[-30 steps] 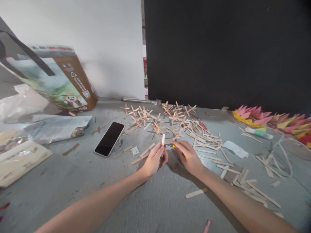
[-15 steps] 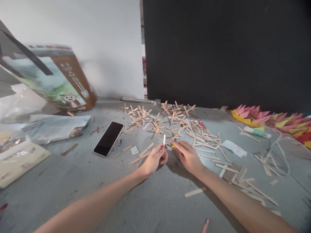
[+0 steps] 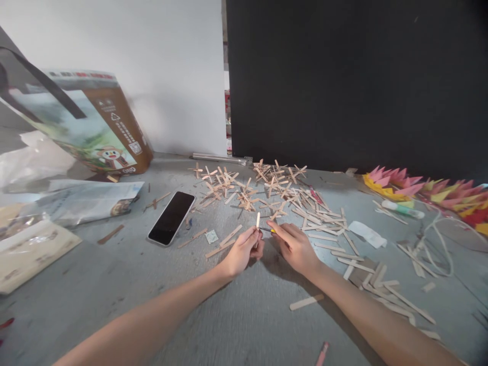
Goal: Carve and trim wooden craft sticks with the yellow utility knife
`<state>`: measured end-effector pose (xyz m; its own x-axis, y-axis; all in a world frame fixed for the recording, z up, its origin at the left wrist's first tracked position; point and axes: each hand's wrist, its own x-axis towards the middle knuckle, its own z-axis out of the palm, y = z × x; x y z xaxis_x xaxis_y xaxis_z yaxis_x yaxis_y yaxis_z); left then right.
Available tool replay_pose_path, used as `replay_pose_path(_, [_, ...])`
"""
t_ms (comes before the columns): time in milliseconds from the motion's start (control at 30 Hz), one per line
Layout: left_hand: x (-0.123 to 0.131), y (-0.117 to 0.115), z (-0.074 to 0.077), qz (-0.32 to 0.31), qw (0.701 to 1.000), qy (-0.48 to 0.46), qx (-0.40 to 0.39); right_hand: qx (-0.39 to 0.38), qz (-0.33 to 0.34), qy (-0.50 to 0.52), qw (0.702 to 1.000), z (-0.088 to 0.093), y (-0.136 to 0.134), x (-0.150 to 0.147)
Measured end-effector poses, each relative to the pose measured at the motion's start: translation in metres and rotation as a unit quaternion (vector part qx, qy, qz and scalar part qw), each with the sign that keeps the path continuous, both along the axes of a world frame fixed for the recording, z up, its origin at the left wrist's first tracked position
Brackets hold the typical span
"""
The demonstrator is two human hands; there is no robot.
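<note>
While both hands meet over the grey tabletop (image 3: 244,320), the left hand (image 3: 241,250) pinches a short pale wooden craft stick (image 3: 258,219) between thumb and fingertips, the fingers curled tight round its lower end. The stick stands upright, just above the table, near the middle of the view. The right hand (image 3: 296,246) is closed on a small thin tool with a yellow part (image 3: 271,230), its tip pointing at the stick; whether they touch, cannot tell. Behind the hands lies a heap of crossed wooden sticks (image 3: 263,185). A black smartphone (image 3: 171,217) lies flat to the left. A loose flat wooden stick (image 3: 307,302) lies beside the right forearm.
</note>
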<state>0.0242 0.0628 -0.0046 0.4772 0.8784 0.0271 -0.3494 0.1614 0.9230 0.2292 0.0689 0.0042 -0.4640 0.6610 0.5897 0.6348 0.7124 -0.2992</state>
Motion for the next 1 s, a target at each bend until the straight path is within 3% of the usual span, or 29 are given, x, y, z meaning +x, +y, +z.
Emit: replay_pose_path(1000, [0.0016,-0.0009,0.0058,0.018,1.0,-0.017,-0.019,0.007,-0.004,-0.011,1.0,-0.002,0.0011,0.0022])
